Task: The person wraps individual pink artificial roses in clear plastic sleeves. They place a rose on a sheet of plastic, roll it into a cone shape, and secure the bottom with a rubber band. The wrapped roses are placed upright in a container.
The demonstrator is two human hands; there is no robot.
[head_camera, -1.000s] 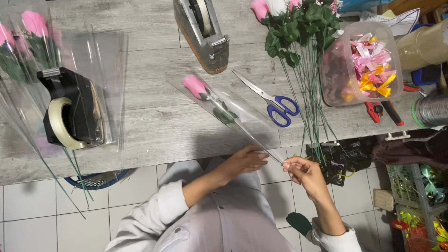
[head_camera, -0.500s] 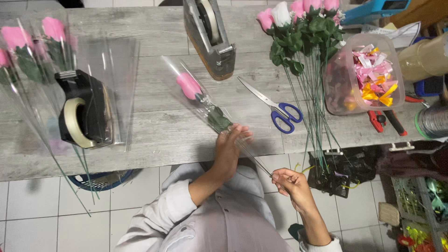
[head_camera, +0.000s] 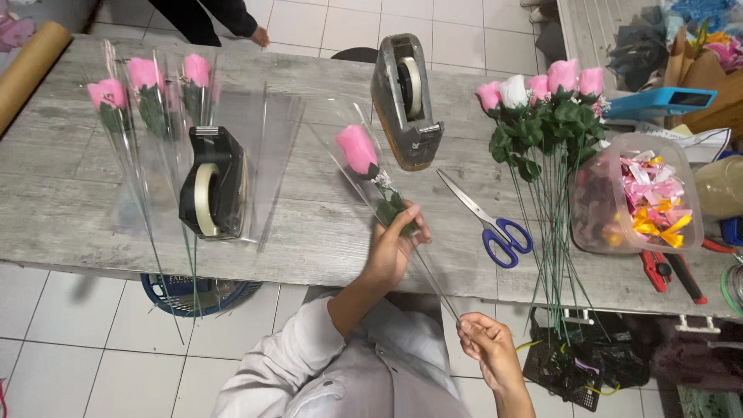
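A pink artificial rose [head_camera: 357, 149] in a clear cellophane sleeve lies slanted over the grey wooden table [head_camera: 325, 240]. My left hand [head_camera: 393, 246] wraps around the sleeve at the leaves, just above the table's front edge. My right hand [head_camera: 489, 350] pinches the thin lower end of the stem and sleeve below the table edge. Blue-handled scissors [head_camera: 489, 223] lie just right of my left hand.
A black tape dispenser [head_camera: 213, 186] sits on cellophane sheets at left, beside three wrapped pink roses [head_camera: 145, 77]. A grey tape dispenser [head_camera: 405, 101] stands at the back. Loose roses [head_camera: 542, 93] and a ribbon tub [head_camera: 639, 195] lie right. Another person's hand [head_camera: 261, 34] shows at the top.
My left hand slid up the sleeve to the leaves and my right hand dropped lower on the stem. The view shifted, showing more of the table's far side.
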